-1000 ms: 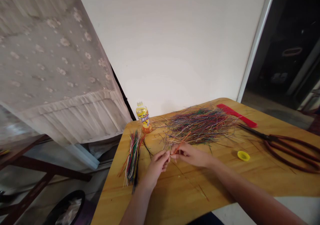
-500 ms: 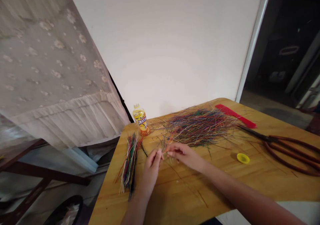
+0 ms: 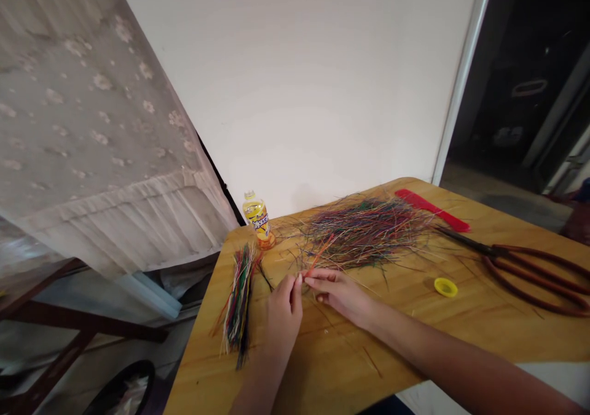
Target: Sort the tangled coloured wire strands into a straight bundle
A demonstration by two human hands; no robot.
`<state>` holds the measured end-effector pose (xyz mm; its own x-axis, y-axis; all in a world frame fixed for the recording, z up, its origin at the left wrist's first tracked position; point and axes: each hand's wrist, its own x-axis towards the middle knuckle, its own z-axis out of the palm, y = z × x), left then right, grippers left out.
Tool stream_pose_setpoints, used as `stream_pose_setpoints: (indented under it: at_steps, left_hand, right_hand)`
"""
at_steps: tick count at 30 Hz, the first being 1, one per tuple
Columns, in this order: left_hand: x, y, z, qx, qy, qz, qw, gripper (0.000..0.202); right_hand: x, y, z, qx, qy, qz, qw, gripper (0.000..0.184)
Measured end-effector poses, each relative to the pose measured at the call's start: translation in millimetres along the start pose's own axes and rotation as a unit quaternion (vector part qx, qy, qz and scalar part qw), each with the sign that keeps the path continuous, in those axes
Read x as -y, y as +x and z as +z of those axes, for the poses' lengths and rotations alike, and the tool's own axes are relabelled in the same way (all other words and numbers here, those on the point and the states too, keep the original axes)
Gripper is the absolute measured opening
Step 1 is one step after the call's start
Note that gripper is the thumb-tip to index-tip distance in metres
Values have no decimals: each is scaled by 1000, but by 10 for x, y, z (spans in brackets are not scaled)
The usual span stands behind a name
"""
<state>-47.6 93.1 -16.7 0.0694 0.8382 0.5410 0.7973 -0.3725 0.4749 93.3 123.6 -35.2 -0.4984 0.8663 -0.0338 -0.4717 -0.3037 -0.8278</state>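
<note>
My left hand [image 3: 286, 301] and my right hand [image 3: 340, 293] meet fingertip to fingertip above the table. Between their pinched fingers are a few orange wires [image 3: 321, 252], whose free ends slant up and to the right. The fingers hide the lower part of these wires. Just behind the hands spreads a large loose pile of thin coloured wires [image 3: 369, 230]. To the left of my left hand lies a sorted bundle of coloured wires [image 3: 238, 301], with a few dark strands beside it.
A plastic bottle [image 3: 258, 219] with a yellow label and some orange liquid stands at the back left, uncapped. On the right lie large scissors [image 3: 495, 252], a yellow ring-shaped cap [image 3: 445, 287] and a red flat plastic piece [image 3: 433, 209]. The wooden table [image 3: 207, 347] meets a white wall.
Both hands have come closer together, and the orange wires now stick up more plainly from between the fingers. The view has shifted slightly; the other objects stay put.
</note>
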Motion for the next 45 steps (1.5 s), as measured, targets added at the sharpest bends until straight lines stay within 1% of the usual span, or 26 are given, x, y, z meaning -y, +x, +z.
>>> stream_pose_setpoints:
  at_steps: [3, 5, 8, 11, 16, 19, 22, 25, 27, 29, 32, 33, 36, 38, 40, 41, 42, 43, 44, 45]
  left_hand:
    - [-48, -10, 42, 13, -38, -15, 999, 25]
    - [-56, -24, 78, 19, -58, -29, 998, 26]
    - [-47, -47, 114, 22, -85, -43, 995, 27]
    - [-50, -67, 110, 9, -101, -37, 994, 28]
    - [-95, -107, 82, -19, -120, -29, 992, 29]
    - [-117, -125, 106, -30, -143, -55, 988, 32]
    - [-131, -130, 151, -30, -201, -111, 973, 36]
    - [-147, -118, 184, -8, -296, -180, 938, 41]
    - [-162, -100, 189, 27, -367, -228, 901, 45]
    - [-179, -77, 181, 57, -432, -272, 858, 47]
    - [-195, -38, 140, 81, -511, -325, 791, 48]
    - [-196, -26, 118, 99, -535, -339, 767, 49]
    - [-179, 7, 34, 183, -587, -372, 695, 49]
    - [-150, 21, -21, 221, -601, -386, 664, 49]
    - [-113, 28, -60, 247, -597, -400, 649, 49]
    - [-95, 29, -72, 261, -589, -407, 648, 50]
    - [-79, 30, -79, 271, -575, -409, 654, 50]
    - [-66, 31, -83, 272, -557, -405, 672, 50]
    - [-59, 32, -84, 262, -533, -394, 701, 48]
    - [-57, 33, -84, 242, -503, -375, 740, 47]
  right_hand:
    - [3, -1, 29, -14, 16, -36, 999, 23]
    - [14, -4, 39, -29, 4, -61, 998, 24]
    - [16, -2, 34, -50, -26, -75, 996, 27]
    - [1, 0, 30, -59, -35, -98, 993, 34]
    - [4, -27, 76, -59, -33, -124, 990, 38]
    - [6, -42, 89, -44, -34, -134, 989, 37]
    - [3, -46, 74, -29, -42, -147, 988, 34]
    - [28, -41, 49, -12, -65, -156, 986, 32]
    - [61, -31, 28, 3, -87, -162, 983, 31]
    - [97, -15, 2, 17, -121, -170, 978, 32]
    - [131, 6, -39, 22, -184, -194, 963, 32]
    - [136, 7, -51, 26, -206, -202, 957, 31]
    - [142, -10, -72, 37, -254, -218, 942, 26]
    - [144, -37, -65, 44, -275, -222, 934, 24]
    - [147, -68, -41, 62, -288, -214, 931, 23]
    - [148, -81, -27, 76, -289, -205, 932, 22]
    - [151, -90, -13, 90, -281, -195, 935, 23]
    - [154, -94, -3, 101, -267, -182, 941, 23]
    - [157, -93, 2, 106, -247, -171, 948, 25]
    - [161, -86, 1, 101, -225, -164, 955, 27]
